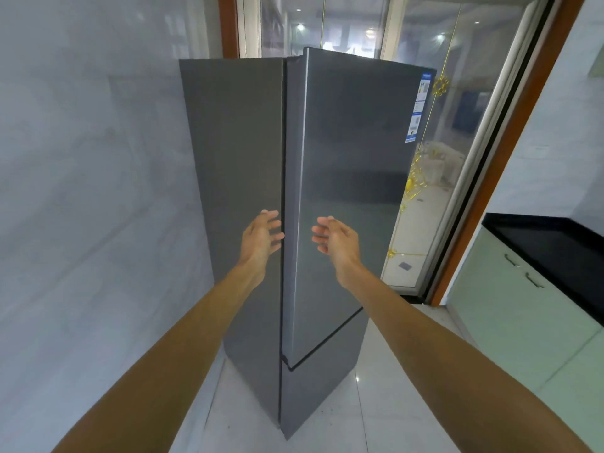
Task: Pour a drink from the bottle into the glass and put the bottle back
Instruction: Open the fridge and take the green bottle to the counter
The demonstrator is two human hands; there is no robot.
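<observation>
Grey steel fridge is filling the view, and both arms are reaching toward it, left hand and right hand both spread wide and holding nothing. They're hovering either side of the upper door's edge, so I'd say this is the fetch-the-bottle step. Bottle and glass aren't showing anywhere (probably the bottle's inside). Next move looks like hooking fingers on that edge and swinging the door open.

Two bare forearms showing, no sleeves covering them. Left hand and right hand wearing no gloves, rings or watch.
</observation>
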